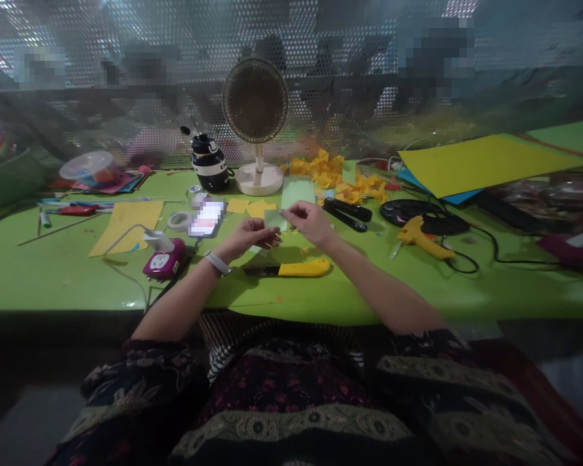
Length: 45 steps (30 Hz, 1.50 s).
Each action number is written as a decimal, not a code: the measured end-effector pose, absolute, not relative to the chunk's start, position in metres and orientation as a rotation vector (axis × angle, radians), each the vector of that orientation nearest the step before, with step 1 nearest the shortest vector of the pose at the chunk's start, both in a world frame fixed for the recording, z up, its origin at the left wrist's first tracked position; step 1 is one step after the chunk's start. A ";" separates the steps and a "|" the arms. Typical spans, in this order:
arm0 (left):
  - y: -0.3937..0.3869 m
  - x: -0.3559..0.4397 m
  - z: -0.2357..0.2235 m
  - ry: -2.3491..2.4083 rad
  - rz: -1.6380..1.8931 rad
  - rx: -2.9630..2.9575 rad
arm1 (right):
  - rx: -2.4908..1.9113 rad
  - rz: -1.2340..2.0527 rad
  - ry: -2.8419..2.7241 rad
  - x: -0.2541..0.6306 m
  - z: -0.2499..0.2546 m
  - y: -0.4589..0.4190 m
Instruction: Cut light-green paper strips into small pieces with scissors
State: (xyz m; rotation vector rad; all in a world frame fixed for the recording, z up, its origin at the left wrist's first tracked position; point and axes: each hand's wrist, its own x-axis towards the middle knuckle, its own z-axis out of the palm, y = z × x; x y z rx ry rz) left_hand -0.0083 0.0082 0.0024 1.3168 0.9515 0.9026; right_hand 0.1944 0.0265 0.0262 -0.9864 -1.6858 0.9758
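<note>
Between my two hands is a small piece of pale green paper [273, 219]. My left hand [251, 238] pinches its lower left side, fingers curled. At its upper right edge, the thumb and fingertips of my right hand [311, 222] close on the paper. A yellow utility knife [305, 268] lies on the green tabletop just below my hands, blade end to the left. Behind the hands lie a larger pale green sheet [298, 189] and small yellow paper pieces [260, 208]. A black stapler [347, 213] rests right of my right hand.
A fan [258, 175] and a dark bottle [210, 165] stand at the back, beside a heap of yellow paper flowers [320, 169]. Left are a phone [206, 217], tape roll [179, 221] and purple power socket [164, 259]. A yellow glue gun [425, 239] with cable lies right.
</note>
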 end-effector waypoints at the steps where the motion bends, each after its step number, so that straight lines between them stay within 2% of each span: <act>1: 0.008 -0.008 0.002 0.953 0.920 1.319 | -0.997 0.999 -1.690 0.194 0.027 0.025; 5: 0.009 -0.007 0.001 0.954 0.988 1.280 | -1.064 1.117 -1.848 0.194 0.029 0.022; 13: 0.011 -0.010 0.002 0.975 1.008 1.233 | -1.003 1.118 -2.008 0.194 0.026 0.024; 24: 0.015 -0.019 0.002 0.985 0.828 1.340 | -1.114 0.952 -2.209 0.195 0.029 0.021; 45: 0.016 -0.024 0.011 0.957 0.893 1.291 | -1.165 1.323 -1.949 0.203 0.049 0.020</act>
